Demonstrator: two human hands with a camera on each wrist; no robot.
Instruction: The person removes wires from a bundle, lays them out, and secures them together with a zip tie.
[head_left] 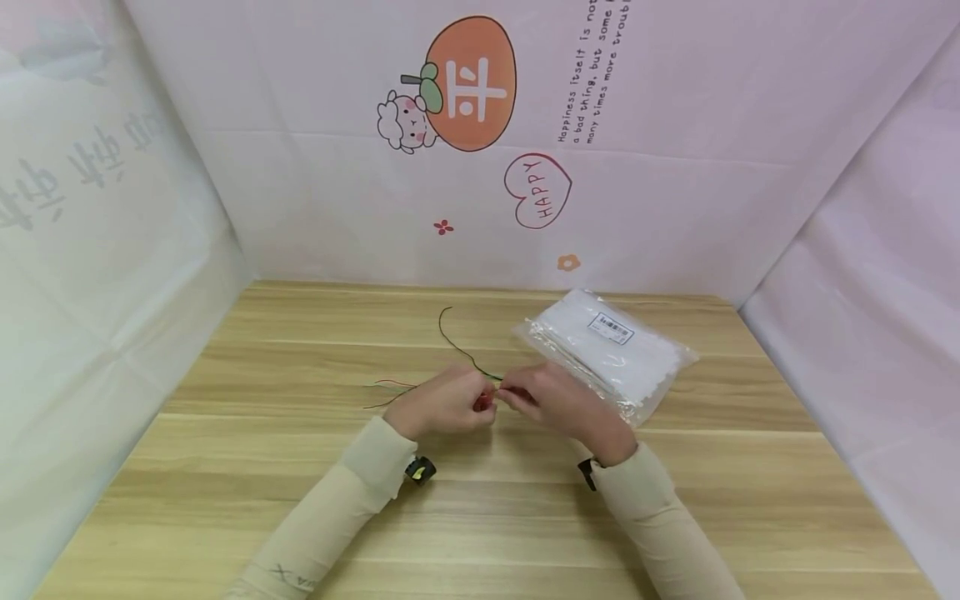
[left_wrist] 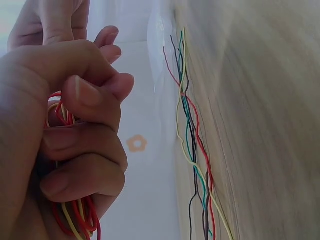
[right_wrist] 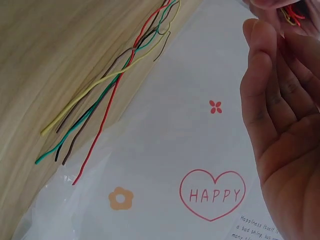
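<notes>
My left hand [head_left: 448, 402] curls its fingers round a looped bundle of red and yellow wires [left_wrist: 86, 216]. Loops show between the fingers and below the little finger in the left wrist view. Just to its right, my right hand [head_left: 558, 404] brings thumb and index fingertips together at the left fingertips, pinching a thin wire there. Its other fingers bend loosely in the right wrist view. Beyond the hands, several loose wires [right_wrist: 116, 80] in red, green, yellow, black and brown lie along the wooden table, their ends spread apart.
A clear plastic bag [head_left: 626, 354] with white contents and a barcode label lies behind and right of the right hand. White printed cloth [head_left: 337, 200] walls in the back and both sides of the wooden table [head_left: 487, 533].
</notes>
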